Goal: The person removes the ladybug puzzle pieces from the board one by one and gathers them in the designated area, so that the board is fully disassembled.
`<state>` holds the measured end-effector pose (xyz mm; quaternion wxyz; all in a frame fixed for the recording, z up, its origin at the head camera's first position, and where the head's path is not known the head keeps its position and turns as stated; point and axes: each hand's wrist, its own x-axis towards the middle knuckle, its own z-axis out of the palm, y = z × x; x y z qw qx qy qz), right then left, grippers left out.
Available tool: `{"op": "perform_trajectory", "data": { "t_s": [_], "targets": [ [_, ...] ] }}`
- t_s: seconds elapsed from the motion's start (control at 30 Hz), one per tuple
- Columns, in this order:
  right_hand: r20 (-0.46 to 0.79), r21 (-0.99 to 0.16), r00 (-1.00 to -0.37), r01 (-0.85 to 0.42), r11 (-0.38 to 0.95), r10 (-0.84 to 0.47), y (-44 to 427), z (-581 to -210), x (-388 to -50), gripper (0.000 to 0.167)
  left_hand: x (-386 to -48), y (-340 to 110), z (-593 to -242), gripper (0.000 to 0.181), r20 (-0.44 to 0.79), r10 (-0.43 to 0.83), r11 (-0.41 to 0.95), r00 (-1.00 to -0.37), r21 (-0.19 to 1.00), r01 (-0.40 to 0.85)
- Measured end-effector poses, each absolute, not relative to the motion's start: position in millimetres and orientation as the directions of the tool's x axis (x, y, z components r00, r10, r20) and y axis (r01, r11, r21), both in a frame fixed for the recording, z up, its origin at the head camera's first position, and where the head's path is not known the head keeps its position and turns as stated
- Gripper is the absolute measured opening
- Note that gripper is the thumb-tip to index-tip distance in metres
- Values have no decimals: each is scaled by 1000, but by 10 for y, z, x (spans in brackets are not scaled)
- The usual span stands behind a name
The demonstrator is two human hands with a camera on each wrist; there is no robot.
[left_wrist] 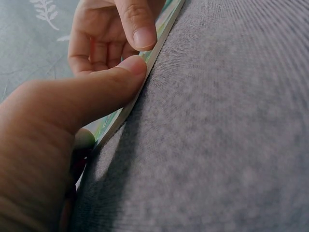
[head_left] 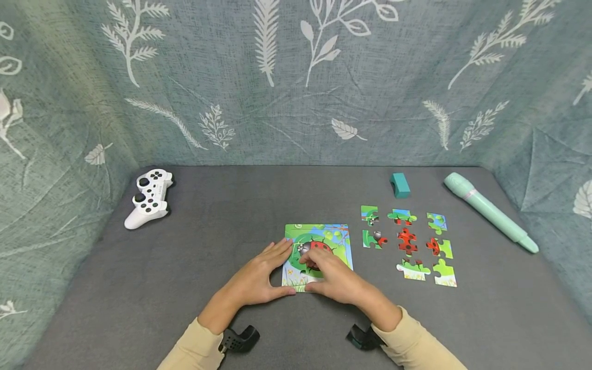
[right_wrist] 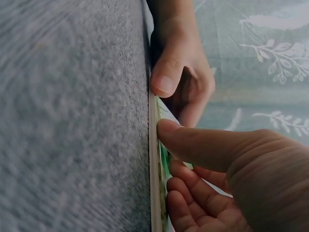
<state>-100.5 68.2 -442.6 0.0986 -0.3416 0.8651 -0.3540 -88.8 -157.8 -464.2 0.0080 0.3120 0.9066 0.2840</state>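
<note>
In the head view, a square ladybug jigsaw puzzle (head_left: 339, 239) lies flat on the grey table before me. My left hand (head_left: 261, 275) rests along its left side, fingers extended, thumb at the front edge. Over the lower right of the picture is my right hand (head_left: 335, 275), its fingers bent above the ladybug and covering part of it. Its thumb touches the front edge. Both wrist views show the thumbs close together on the puzzle's thin edge (right_wrist: 154, 193). No loose piece shows between the right thumb and fingers.
Several loose ladybug puzzle pieces (head_left: 407, 242) lie spread in rows right of the puzzle. Behind them stand a teal block (head_left: 400, 186) and a mint-green microphone-shaped object (head_left: 492, 212). A white game controller (head_left: 150, 198) is at the far left. Patterned cloth (head_left: 287, 118) encloses the table.
</note>
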Motion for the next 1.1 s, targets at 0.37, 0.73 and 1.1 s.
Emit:
{"op": "perform_trajectory", "data": {
  "t_s": [0.37,0.73,1.1],
  "targets": [
    [88,-678,-759,-520,519,-645,702,-4424,-1018,40,-874,-1597,-4660,87,149,570,650,-808,519,555],
    [96,-701,-773,-499,509,-627,1030,-4254,-1033,44,-876,-1586,-4640,87,168,577,647,-799,504,572],
    [33,-695,-867,-378,612,-497,1647,-4235,-983,42,-873,-1591,-4640,88,132,576,658,-807,512,553]
  ]
}}
